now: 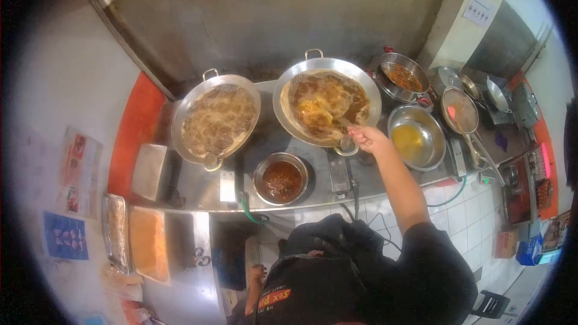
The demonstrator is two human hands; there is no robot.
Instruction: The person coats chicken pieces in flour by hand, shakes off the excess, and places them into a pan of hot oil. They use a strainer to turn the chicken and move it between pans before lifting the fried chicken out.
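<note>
My right hand is closed around the handle of a thin metal utensil at the near rim of the right wok. The utensil's far end is lost in the bubbling brown oil, so its kind cannot be made out. A yellow, battered-looking mass floats in that oil. Low by my body, away from the stove, my left hand has its fingers curled, with nothing visible in them. To the left stands another wok full of foaming oil.
A pot of dark red sauce sits at the counter's front. Right of the woks are a steel bowl with yellow liquid, a pan of brown food and a strainer. Metal trays stand at lower left.
</note>
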